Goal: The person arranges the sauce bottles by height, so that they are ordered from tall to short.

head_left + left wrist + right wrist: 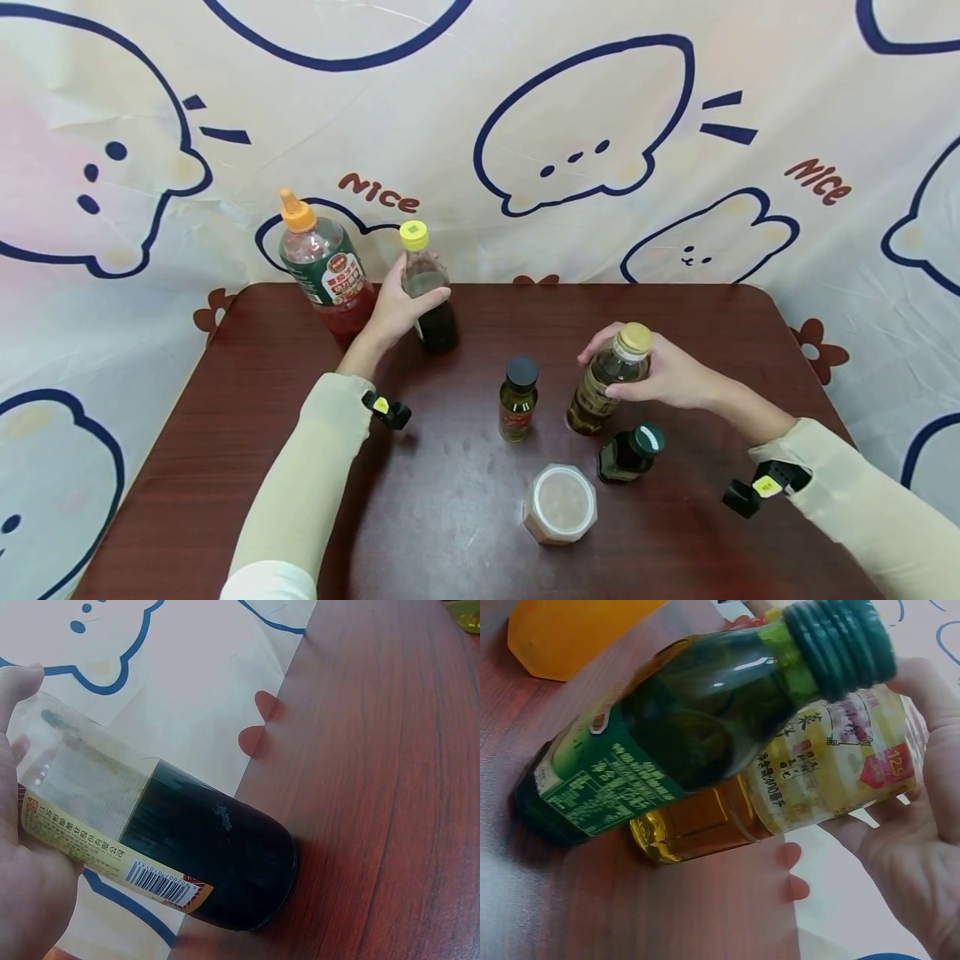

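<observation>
At the table's back left, my left hand [399, 307] grips a clear bottle of dark liquid [437, 325] with a bright yellow cap. In the left wrist view that bottle [217, 847] is partly full, and a barcode shows on its label. My right hand [667, 375] holds a yellow-capped oil bottle [596, 392] by its upper part, thumb on the near side. The right wrist view shows golden oil in this oil bottle [705, 821]. A small dark green bottle [705, 720] partly covers it there; in the head view this green-capped bottle [628, 454] stands just in front.
A ketchup-like squeeze bottle [330, 271] with an orange nozzle stands left of my left hand. Between the hands is a small black-capped bottle [517, 404]. A white-lidded jar [562, 504] sits near the front. Behind the brown table [247, 417] hangs a printed cloth [420, 108].
</observation>
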`<act>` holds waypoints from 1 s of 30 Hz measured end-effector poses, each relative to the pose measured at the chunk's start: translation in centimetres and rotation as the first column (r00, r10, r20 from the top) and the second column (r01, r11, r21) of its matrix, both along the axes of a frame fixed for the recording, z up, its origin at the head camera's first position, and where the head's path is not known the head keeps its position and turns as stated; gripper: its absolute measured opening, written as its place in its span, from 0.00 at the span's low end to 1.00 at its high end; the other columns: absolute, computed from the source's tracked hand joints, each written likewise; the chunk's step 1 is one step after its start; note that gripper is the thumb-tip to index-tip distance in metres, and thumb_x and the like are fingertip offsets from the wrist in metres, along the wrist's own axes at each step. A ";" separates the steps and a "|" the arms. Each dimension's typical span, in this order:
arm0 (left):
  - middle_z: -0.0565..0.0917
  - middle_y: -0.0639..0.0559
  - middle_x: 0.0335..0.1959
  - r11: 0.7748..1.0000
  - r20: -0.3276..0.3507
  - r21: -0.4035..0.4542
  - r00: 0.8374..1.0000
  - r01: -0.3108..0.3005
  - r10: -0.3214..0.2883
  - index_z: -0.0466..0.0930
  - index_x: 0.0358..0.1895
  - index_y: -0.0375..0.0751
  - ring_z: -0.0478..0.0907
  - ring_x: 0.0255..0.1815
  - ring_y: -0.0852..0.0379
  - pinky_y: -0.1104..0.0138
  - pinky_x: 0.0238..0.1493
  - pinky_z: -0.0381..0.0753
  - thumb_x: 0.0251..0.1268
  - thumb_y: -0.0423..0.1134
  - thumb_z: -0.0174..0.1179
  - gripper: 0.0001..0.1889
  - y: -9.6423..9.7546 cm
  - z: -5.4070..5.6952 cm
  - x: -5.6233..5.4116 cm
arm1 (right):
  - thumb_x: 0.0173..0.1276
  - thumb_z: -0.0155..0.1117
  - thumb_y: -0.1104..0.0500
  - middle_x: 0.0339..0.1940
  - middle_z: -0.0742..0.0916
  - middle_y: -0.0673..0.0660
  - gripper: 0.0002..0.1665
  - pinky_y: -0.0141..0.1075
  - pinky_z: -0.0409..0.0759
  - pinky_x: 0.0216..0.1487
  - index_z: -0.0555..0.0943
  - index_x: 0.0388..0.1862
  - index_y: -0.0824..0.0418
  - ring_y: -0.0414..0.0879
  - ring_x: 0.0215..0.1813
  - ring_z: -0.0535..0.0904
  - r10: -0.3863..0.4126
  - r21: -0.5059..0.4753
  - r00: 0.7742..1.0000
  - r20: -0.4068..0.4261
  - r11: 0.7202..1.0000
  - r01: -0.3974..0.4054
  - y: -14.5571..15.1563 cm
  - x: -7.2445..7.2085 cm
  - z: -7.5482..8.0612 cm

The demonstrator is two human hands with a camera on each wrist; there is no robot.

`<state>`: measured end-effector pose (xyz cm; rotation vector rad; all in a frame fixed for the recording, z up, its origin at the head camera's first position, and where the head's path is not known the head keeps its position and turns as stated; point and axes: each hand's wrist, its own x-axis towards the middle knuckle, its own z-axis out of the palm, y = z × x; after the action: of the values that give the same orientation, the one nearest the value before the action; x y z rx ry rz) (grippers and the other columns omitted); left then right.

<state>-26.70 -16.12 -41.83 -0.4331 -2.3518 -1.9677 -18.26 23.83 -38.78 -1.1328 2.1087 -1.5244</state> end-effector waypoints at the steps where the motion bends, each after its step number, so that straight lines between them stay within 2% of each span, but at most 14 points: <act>1: 0.74 0.43 0.66 1.000 -0.005 0.004 1.000 0.001 -0.001 0.65 0.72 0.39 0.67 0.69 0.49 0.46 0.74 0.58 0.66 0.35 0.68 0.33 0.0 0.0 0.0 | 0.60 0.69 0.77 0.56 0.84 0.63 0.30 0.40 0.80 0.60 0.74 0.60 0.62 0.53 0.61 0.80 -0.007 -0.006 1.000 -0.004 1.000 0.007 0.0 0.0 0.2; 5: 0.75 0.42 0.65 1.000 -0.011 0.007 1.000 0.001 -0.001 0.65 0.71 0.38 0.67 0.68 0.48 0.46 0.75 0.58 0.66 0.34 0.68 0.33 0.1 0.0 0.1 | 0.61 0.67 0.78 0.56 0.84 0.63 0.29 0.40 0.80 0.59 0.73 0.60 0.63 0.54 0.60 0.80 -0.034 -0.012 0.999 -0.010 0.999 0.033 0.1 -0.3 1.5; 12: 0.76 0.43 0.61 1.000 -0.029 0.008 1.000 -0.007 0.007 0.66 0.69 0.39 0.69 0.66 0.50 0.46 0.73 0.60 0.66 0.35 0.68 0.31 0.0 -0.2 -0.1 | 0.64 0.69 0.73 0.58 0.83 0.60 0.28 0.39 0.79 0.58 0.75 0.61 0.61 0.53 0.62 0.79 -0.091 0.070 0.996 -0.006 0.993 0.091 0.2 -1.7 4.6; 17: 0.76 0.43 0.62 1.000 -0.035 0.008 0.999 -0.003 0.003 0.66 0.69 0.37 0.69 0.65 0.50 0.46 0.73 0.61 0.66 0.35 0.68 0.31 0.1 -0.2 -0.1 | 0.67 0.69 0.69 0.59 0.83 0.58 0.26 0.45 0.79 0.58 0.75 0.63 0.61 0.53 0.63 0.77 -0.141 0.133 0.990 0.008 0.981 0.139 -0.2 -3.2 6.2; 23: 0.76 0.43 0.63 1.000 -0.022 0.001 1.000 -0.004 0.004 0.65 0.71 0.38 0.68 0.67 0.50 0.45 0.73 0.60 0.66 0.35 0.67 0.32 0.0 -0.2 -0.2 | 0.69 0.69 0.64 0.58 0.83 0.57 0.24 0.53 0.74 0.60 0.75 0.62 0.60 0.51 0.61 0.77 -0.176 0.174 0.984 -0.021 0.969 0.177 -1.4 -5.8 6.9; 27: 0.75 0.41 0.65 1.000 -0.001 -0.003 1.000 0.000 0.000 0.64 0.72 0.38 0.67 0.68 0.48 0.46 0.74 0.59 0.66 0.35 0.67 0.33 0.0 -0.1 -0.3 | 0.71 0.69 0.62 0.58 0.83 0.57 0.23 0.52 0.74 0.60 0.74 0.62 0.60 0.51 0.61 0.77 -0.182 0.182 0.983 0.004 0.967 0.178 -2.3 -7.5 7.0; 30: 0.74 0.39 0.67 1.000 0.019 -0.003 1.000 0.002 -0.002 0.62 0.73 0.35 0.66 0.70 0.45 0.45 0.74 0.59 0.66 0.33 0.67 0.35 0.1 0.5 0.1 | 0.71 0.69 0.60 0.59 0.82 0.57 0.23 0.52 0.73 0.62 0.74 0.62 0.59 0.51 0.62 0.76 -0.179 0.182 0.983 0.033 0.969 0.170 -3.3 -8.6 7.0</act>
<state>-26.56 -16.01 -41.29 -0.4183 -2.3665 -1.9785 -26.86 20.52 -31.79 -0.8591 2.3098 -1.3853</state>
